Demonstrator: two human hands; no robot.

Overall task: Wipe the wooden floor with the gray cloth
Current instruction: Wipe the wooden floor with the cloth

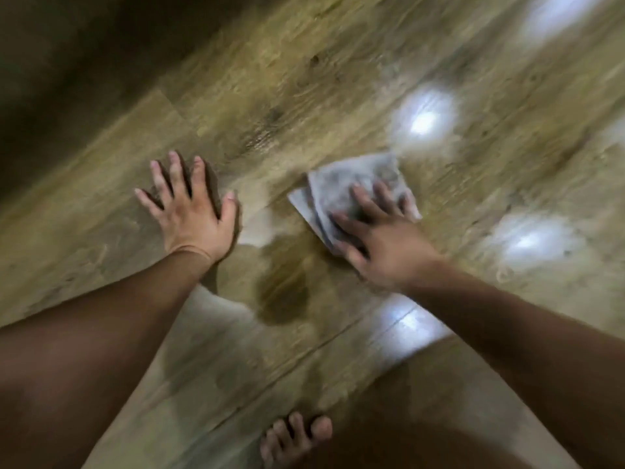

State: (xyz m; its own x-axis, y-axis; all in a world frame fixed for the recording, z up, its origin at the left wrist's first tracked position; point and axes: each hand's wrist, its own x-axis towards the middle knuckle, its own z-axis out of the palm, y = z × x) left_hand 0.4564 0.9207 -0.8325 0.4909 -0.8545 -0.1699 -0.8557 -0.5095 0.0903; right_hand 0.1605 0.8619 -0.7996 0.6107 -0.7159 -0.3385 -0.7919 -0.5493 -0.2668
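The folded gray cloth (341, 187) lies flat on the wooden floor (304, 79) at mid-frame. My right hand (382, 238) presses down on the cloth's near half with straight, spread fingers. My left hand (189, 208) rests flat on the bare floor to the left of the cloth, fingers spread, holding nothing. The whole view is blurred by motion.
A bare foot (294, 438) stands on the floor at the bottom centre. Bright ceiling-light reflections (422, 120) glare on the planks at right. The top-left corner is dark shadow (50, 62).
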